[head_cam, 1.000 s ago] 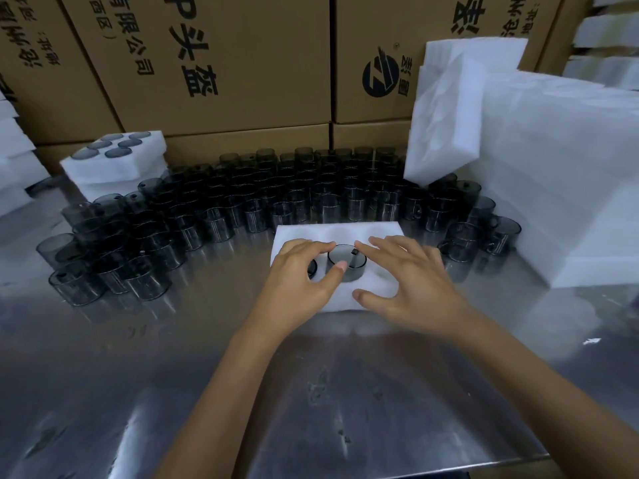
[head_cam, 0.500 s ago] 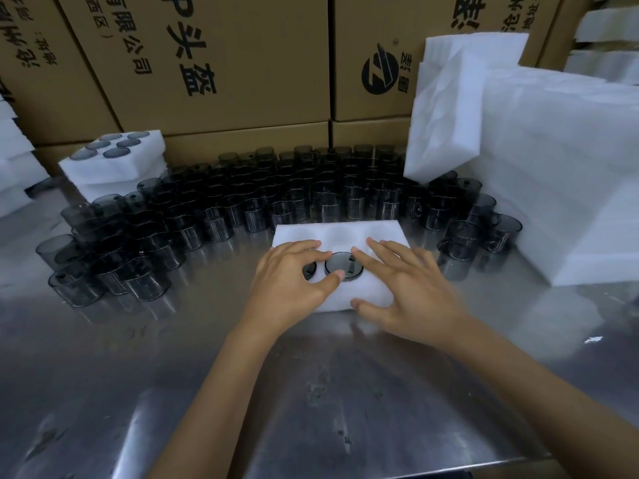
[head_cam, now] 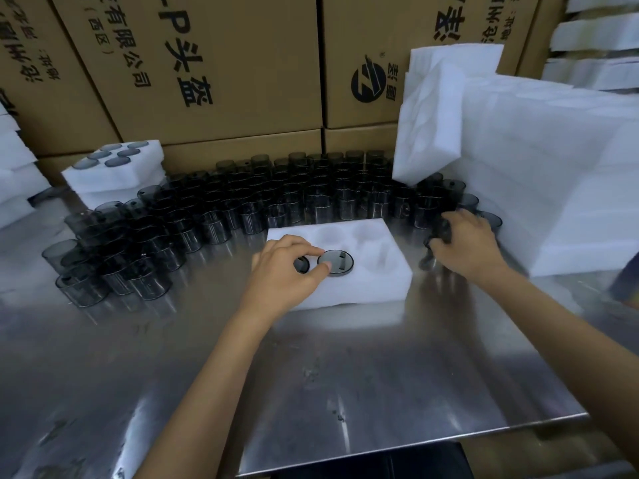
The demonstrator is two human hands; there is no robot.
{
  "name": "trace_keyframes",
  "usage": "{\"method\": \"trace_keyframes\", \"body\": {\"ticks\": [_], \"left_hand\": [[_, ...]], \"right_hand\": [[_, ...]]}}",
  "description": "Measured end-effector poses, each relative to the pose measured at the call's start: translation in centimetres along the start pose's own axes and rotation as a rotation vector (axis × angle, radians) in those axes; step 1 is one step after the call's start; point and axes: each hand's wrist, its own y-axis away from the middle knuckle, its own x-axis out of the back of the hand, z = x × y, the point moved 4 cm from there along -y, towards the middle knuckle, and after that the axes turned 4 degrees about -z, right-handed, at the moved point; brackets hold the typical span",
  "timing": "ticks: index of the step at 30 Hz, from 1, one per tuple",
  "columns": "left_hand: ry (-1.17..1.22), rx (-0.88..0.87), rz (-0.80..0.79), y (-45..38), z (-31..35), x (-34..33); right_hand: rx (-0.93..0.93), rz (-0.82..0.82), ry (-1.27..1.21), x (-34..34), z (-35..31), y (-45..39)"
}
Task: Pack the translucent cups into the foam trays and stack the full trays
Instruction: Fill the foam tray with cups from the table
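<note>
A white foam tray [head_cam: 363, 288] lies on the steel table in front of me. One dark translucent cup [head_cam: 337, 261] sits in a front pocket, and a second cup [head_cam: 301, 265] shows partly under my left hand [head_cam: 283, 274]. That hand rests on the tray and pinches the seated cup's left rim between thumb and forefinger. To the right of the tray, my right hand [head_cam: 466, 247] grips a loose cup [head_cam: 441, 233] among the cups there. The tray's other pockets are empty.
Several loose cups [head_cam: 242, 202] crowd the table behind and left of the tray. A filled tray [head_cam: 114, 174] sits on a stack at back left. Empty foam trays [head_cam: 553, 188] pile up on the right, one [head_cam: 428, 126] leaning. Cardboard boxes [head_cam: 224, 63] wall the back. The table edge [head_cam: 415, 440] is near me.
My right hand left the tray and moved right to the loose cups, taking hold of one. The cup sank into its pocket. My left hand stayed on the tray.
</note>
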Motion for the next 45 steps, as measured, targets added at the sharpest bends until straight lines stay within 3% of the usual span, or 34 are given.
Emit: {"method": "trace_keyframes", "body": {"ticks": [5, 10, 13, 16, 22, 27, 32, 35, 39, 45], "left_hand": [[0.013, 0.005, 0.01, 0.5, 0.1, -0.1], [0.009, 0.025, -0.021, 0.4, 0.2, 0.0], [-0.02, 0.053, -0.021, 0.4, 0.6, 0.1], [0.011, 0.081, -0.018, 0.7, 1.1, 0.2], [0.16, -0.108, 0.175, 2.4, 4.0, 0.7], [0.179, -0.322, 0.123, 2.7, 7.5, -0.5], [0.218, -0.304, 0.246, 2.2, 7.8, -0.7], [0.327, -0.237, 0.176, 1.8, 7.3, -1.0], [0.446, -0.118, -0.034, 0.9, 5.7, -1.7], [0.196, -0.179, -0.284, -0.6, 5.1, -3.2]], "right_hand": [[0.074, -0.101, 0.159, -0.2, 0.9, -0.8], [0.099, -0.389, 0.15, 1.0, 0.9, -1.6], [0.11, -0.473, 0.055, 1.1, 0.7, -1.3], [0.069, -0.426, 0.003, 1.6, 0.6, -0.6], [0.106, 0.016, -0.393, 4.1, -3.2, 3.0], [0.192, -0.17, -0.844, 3.2, -8.7, 6.5], [0.169, -0.265, -0.91, 3.3, -10.8, 8.2], [0.197, -0.284, -0.836, 3.4, -10.5, 8.3], [0.099, -0.136, -0.78, 3.5, -7.3, 6.7], [0.359, -0.256, -0.788, 2.0, -6.4, 6.7]]}}
